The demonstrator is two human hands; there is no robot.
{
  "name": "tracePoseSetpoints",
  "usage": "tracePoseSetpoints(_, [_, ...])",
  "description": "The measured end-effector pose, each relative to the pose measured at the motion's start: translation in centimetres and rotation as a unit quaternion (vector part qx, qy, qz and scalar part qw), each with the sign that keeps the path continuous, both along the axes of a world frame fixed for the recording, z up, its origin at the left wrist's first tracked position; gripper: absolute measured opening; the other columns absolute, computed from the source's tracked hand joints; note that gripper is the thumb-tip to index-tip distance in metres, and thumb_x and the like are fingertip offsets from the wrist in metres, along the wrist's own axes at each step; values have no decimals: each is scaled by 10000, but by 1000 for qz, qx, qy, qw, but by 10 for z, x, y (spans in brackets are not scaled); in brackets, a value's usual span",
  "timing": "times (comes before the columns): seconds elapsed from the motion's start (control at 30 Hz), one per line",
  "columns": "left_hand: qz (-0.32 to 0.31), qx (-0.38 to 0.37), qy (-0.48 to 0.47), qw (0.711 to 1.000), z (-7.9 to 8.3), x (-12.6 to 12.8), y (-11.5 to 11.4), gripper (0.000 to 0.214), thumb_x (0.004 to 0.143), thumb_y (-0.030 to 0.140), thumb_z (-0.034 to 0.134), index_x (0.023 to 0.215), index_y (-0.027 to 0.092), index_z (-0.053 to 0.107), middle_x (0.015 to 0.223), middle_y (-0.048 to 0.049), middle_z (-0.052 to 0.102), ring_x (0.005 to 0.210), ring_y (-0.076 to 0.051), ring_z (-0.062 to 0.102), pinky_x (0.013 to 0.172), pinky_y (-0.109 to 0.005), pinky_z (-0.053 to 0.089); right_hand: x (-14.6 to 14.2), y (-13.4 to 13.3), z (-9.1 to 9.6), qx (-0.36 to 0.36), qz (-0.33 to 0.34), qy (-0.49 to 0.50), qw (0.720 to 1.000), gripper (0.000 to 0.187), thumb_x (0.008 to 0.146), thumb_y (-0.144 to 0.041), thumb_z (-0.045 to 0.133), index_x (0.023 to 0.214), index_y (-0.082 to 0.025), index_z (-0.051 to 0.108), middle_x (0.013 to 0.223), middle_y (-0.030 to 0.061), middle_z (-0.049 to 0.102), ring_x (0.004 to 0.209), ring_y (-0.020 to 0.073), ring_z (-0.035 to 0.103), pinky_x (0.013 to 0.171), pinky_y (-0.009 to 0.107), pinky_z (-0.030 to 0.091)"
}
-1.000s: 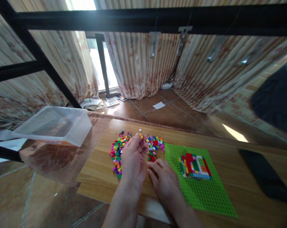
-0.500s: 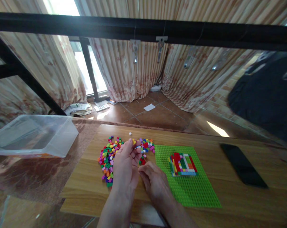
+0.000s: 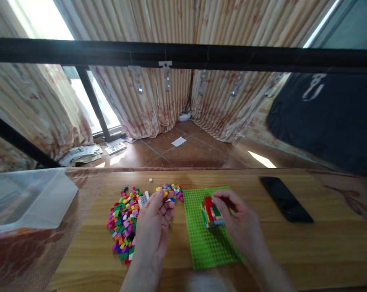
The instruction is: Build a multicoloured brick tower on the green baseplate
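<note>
A green studded baseplate (image 3: 201, 243) lies on the wooden table (image 3: 308, 247). On it stands a small multicoloured brick build (image 3: 210, 211). My right hand (image 3: 236, 221) rests over the build's right side, thumb and finger pinched at its top; what they hold is too small to make out. My left hand (image 3: 153, 227) hovers left of the plate with curled fingers around small bricks, a yellow one at the fingertips. A heap of loose coloured bricks (image 3: 124, 221) lies left of that hand, with more (image 3: 171, 190) just beyond it.
A black phone (image 3: 286, 198) lies flat at the right. A clear plastic tub (image 3: 25, 198) stands at the table's left end. A single white brick (image 3: 151, 179) sits near the far edge. A black metal bar (image 3: 183, 54) crosses overhead; dark fabric (image 3: 329, 121) hangs at right.
My right hand has moved from beside the left hand over to the brick build on the baseplate. The view has swung rightward; the left hand stays near the brick heap.
</note>
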State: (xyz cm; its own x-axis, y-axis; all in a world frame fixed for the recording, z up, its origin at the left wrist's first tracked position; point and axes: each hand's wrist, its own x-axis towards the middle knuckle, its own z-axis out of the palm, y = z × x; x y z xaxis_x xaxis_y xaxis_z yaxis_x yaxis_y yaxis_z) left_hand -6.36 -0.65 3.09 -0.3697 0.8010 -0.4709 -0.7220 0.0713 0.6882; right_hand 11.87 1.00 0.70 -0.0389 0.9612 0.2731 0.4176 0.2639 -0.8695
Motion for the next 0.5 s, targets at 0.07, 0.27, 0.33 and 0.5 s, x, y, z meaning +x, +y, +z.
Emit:
tracePoseSetpoints(0.07, [-36, 3, 8, 999, -1, 7, -1, 133, 754, 208, 716, 822, 114, 649, 756, -56, 714, 525, -83, 609, 493, -171, 501, 19, 9, -5, -35, -41, 24, 998, 249, 886, -433, 573, 934, -200, 645, 832, 49, 684, 737, 178, 637, 648, 284, 515])
tracePoseSetpoints(0.27, [-102, 7, 21, 995, -5, 29, -3, 268, 669, 276, 807, 826, 121, 655, 796, -56, 722, 544, -76, 608, 513, -174, 481, 35, 17, -17, -55, -42, 17, 997, 274, 858, -448, 589, 925, -201, 685, 845, 64, 716, 768, 207, 659, 693, 324, 527])
tracePoseSetpoints(0.33, [-111, 6, 22, 994, -6, 33, -3, 280, 664, 288, 813, 822, 122, 654, 809, -54, 720, 545, -72, 604, 513, -173, 476, 32, 17, -18, -50, -30, -4, 998, 250, 869, -426, 577, 899, -207, 691, 821, 54, 710, 740, 196, 648, 678, 317, 515])
tracePoseSetpoints(0.5, [-123, -3, 31, 992, -8, 40, -1, 297, 651, 310, 817, 804, 119, 649, 792, -46, 712, 544, -73, 598, 512, -175, 471, 28, 21, -23, 0, 6, -49, 999, 195, 862, -372, 599, 782, -231, 708, 821, 37, 685, 807, 196, 623, 743, 328, 486])
